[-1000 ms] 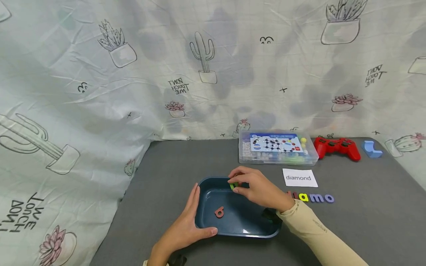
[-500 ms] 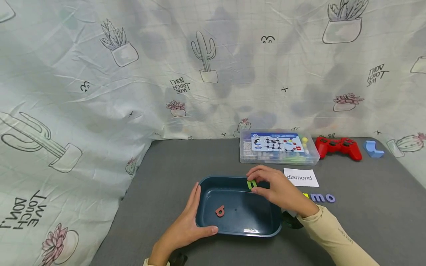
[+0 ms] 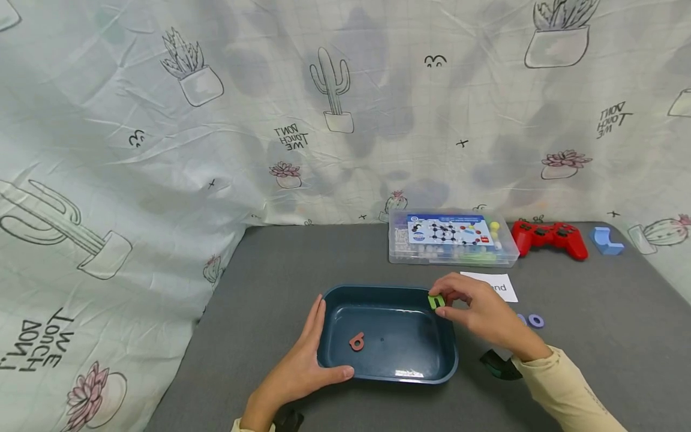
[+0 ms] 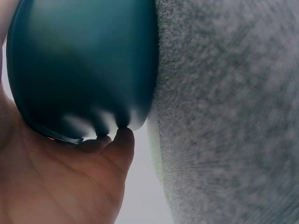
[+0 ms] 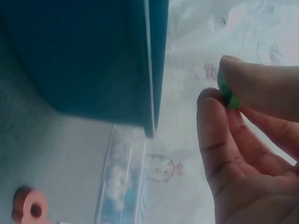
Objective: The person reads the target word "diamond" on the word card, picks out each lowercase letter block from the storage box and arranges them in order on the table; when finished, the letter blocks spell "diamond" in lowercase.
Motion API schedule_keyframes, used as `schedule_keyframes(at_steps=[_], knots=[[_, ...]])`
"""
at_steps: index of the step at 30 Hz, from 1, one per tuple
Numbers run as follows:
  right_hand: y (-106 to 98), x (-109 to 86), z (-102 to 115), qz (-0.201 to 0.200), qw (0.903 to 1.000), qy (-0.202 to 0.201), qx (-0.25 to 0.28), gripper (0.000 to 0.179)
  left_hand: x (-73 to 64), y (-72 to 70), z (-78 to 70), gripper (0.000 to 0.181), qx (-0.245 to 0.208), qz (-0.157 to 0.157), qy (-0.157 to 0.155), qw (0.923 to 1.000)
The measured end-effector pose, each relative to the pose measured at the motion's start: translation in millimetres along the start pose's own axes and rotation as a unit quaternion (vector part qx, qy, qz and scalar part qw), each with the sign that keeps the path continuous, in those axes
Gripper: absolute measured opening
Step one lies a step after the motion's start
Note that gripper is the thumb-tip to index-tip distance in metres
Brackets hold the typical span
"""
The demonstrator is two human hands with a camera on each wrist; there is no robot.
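My right hand (image 3: 483,312) pinches a small green letter n (image 3: 436,302) between thumb and fingertips, over the right end of a dark blue tray (image 3: 399,380). The green letter (image 5: 229,95) also shows between the fingertips in the right wrist view. My left hand (image 3: 299,366) holds the tray's left end, its thumb at the front rim and its fingers along the left wall. In the left wrist view, fingertips touch the tray's outer wall (image 4: 88,60). A reddish-brown letter (image 3: 357,342) lies inside the tray, to the left.
Right of the hand lies a purple letter o (image 3: 536,321); its neighbouring letters are mostly hidden. A partly covered word card (image 3: 502,287) lies behind. Farther back are a clear plastic case (image 3: 452,237), a red game controller (image 3: 549,240) and a blue stand (image 3: 607,241).
My right hand has carried the green letter rightward across the tray, now covering more of the card and the row of letters. The left hand and the tray stay in place.
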State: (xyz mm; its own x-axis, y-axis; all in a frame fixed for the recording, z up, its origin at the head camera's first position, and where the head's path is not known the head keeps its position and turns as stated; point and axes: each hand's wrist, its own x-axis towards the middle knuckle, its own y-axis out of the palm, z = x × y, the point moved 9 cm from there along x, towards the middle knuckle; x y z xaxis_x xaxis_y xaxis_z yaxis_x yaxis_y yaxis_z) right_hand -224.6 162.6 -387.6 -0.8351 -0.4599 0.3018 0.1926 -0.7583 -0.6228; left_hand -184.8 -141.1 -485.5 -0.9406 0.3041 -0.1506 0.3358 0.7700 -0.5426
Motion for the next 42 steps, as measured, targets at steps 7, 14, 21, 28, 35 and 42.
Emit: schedule_keyframes(at_steps=[7,14,21,28,35,42], knots=[[-17.5,-17.2,-11.3,-0.017,0.9995,0.007,0.025,0.033,0.4,-0.1,-1.0,0.133,0.002,-0.001,0.002,1.0],[-39.4,-31.0,-30.7,-0.036,0.9983,0.046,-0.001,0.036,1.7,0.1,0.1,0.133,0.002,0.0,-0.001,1.0],[-64.2,-44.6,-49.2,-0.057,0.9937,0.082,-0.052,0.034,0.8,0.9,1.5,0.134,-0.002,0.002,-0.006,1.0],[-83.7,-57.4,-66.2,-0.076,0.987,0.116,-0.081,0.034,0.5,0.2,1.2,0.133,0.001,0.003,-0.006,1.0],[-94.9,-74.2,-82.4,-0.088,0.978,0.153,-0.111,0.032,1.6,0.2,1.4,0.133,0.004,0.004,-0.006,1.0],[-102.5,-89.7,-98.3,-0.093,0.9706,0.178,-0.134,0.029,1.3,0.2,2.3,0.132,0.002,0.003,-0.007,1.0]])
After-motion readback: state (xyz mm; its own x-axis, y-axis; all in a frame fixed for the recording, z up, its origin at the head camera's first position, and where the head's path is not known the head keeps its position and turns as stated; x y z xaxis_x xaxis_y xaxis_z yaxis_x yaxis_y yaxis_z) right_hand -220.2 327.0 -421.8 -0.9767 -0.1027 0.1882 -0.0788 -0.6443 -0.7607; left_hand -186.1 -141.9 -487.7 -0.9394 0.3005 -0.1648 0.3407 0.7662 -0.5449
